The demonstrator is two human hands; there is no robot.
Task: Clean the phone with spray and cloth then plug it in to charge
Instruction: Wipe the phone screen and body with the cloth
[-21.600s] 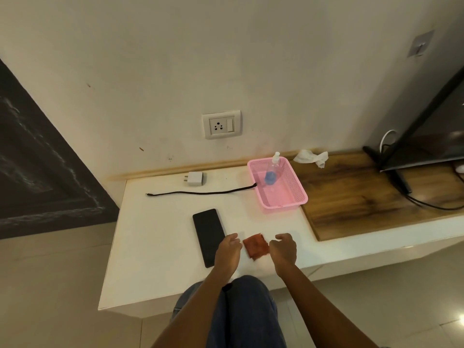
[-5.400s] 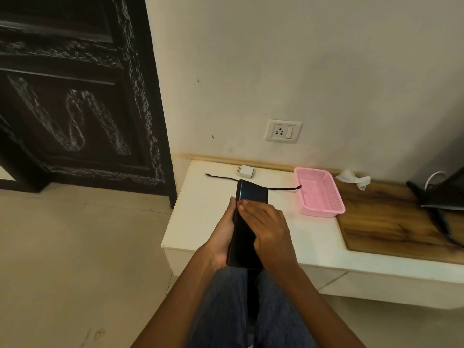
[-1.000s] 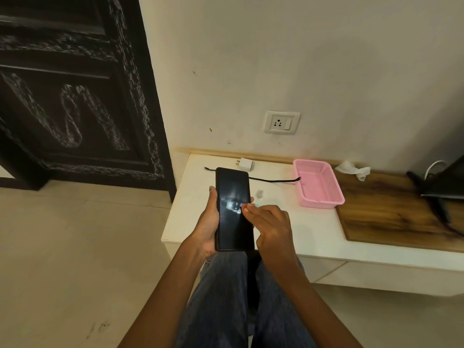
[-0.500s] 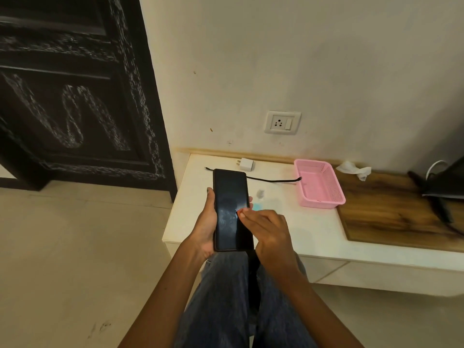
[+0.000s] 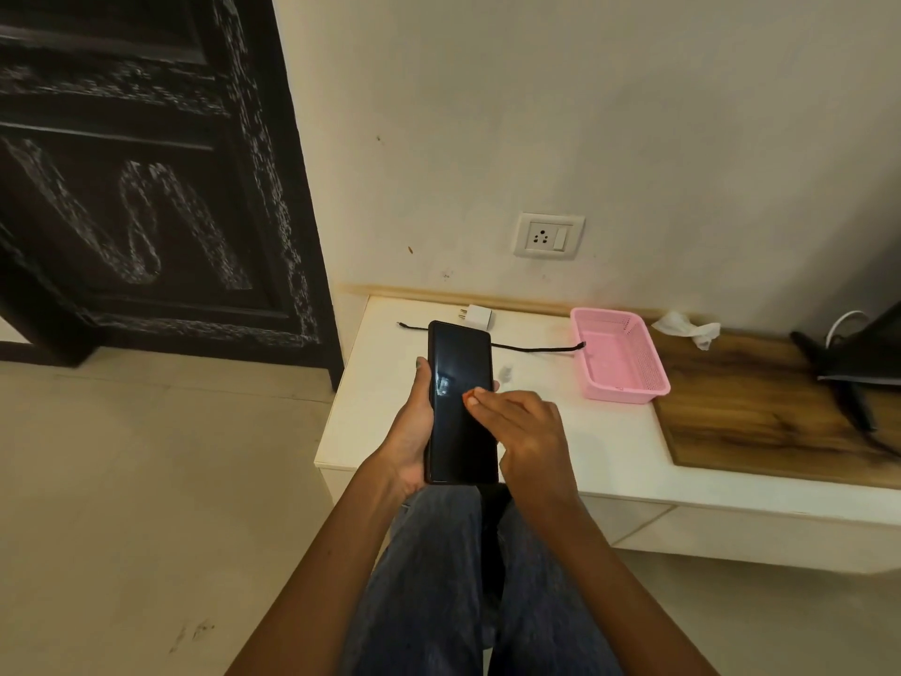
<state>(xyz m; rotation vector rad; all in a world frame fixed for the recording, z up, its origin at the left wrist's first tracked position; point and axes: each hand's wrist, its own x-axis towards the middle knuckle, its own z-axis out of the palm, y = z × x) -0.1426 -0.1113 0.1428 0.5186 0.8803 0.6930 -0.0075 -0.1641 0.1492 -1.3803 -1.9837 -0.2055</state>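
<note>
My left hand point(image 5: 412, 431) grips a black phone point(image 5: 458, 383) by its edges, screen up, over my knees at the front of the white table point(image 5: 585, 446). My right hand point(image 5: 526, 431) presses bunched fingers on the middle of the screen. A sliver of the red cloth point(image 5: 470, 394) shows under its fingertips; the rest of it is hidden. Just right of the phone on the table, a small part of the spray bottle point(image 5: 506, 372) shows. The white charger plug point(image 5: 480, 317) and black cable point(image 5: 531, 347) lie near the wall, under the wall socket point(image 5: 548, 235).
A pink basket point(image 5: 619, 353) stands at the table's right, beside a wooden board point(image 5: 760, 412). A crumpled tissue point(image 5: 687, 326) lies by the wall, with a dark screen stand and wires point(image 5: 853, 363) further right. A dark carved door point(image 5: 146, 187) fills the left.
My right hand's fingertips have shifted slightly up the phone screen, still pressing the cloth on it. My left hand keeps the phone in nearly the same place.
</note>
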